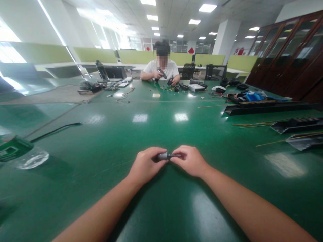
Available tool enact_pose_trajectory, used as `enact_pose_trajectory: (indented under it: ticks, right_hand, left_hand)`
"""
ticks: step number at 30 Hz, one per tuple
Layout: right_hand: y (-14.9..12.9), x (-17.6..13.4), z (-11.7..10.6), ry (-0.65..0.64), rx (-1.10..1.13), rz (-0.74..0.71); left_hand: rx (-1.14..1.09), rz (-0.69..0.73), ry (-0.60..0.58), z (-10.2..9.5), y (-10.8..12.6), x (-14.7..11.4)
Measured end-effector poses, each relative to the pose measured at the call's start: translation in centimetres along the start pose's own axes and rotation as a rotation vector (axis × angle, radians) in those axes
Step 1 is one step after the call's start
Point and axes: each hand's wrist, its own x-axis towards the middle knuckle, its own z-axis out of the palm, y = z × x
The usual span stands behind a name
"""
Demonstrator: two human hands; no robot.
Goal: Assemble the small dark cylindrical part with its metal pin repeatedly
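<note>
Left hand (145,166), six o'clock: fingers clamped on grey tool (163,156). Right hand (193,161), likewise six: fingertips pinching tool's thin end. Table (106,144) beneath: green, glossy. Bottle (34,159), nine: green label (21,148), writing illegible. Co-worker (173,68), twelve: white shirt. Cabinet (285,55), two: dark wood.

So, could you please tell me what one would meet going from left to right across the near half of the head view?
Green-labelled clear bottle, left hand, grey-and-black pen-like tool, right hand, nearest dark channel-shaped piece.
</note>
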Motion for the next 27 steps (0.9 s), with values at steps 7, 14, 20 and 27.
enact_pose_trajectory:
  ticks: [7, 14, 20, 27]
  right_hand:
    - [-0.02, -0.08, 0.03, 0.002, 0.011, 0.004]
    - [0.05, -0.03, 0.1, 0.02, -0.003, 0.002]
    - [0.05, 0.0, 0.09, 0.024, -0.012, 0.002]
    - [0.12, -0.02, 0.11, 0.024, -0.012, -0.002]
  left_hand:
    - [-0.001, 0.021, 0.0, 0.02, -0.19, -0.08]
    - [0.002, 0.024, 0.009, -0.02, -0.11, -0.1]
    - [0.001, 0.026, 0.013, 0.06, -0.32, -0.21]
    - [-0.001, 0.037, 0.02, 0.08, -0.49, -0.13]
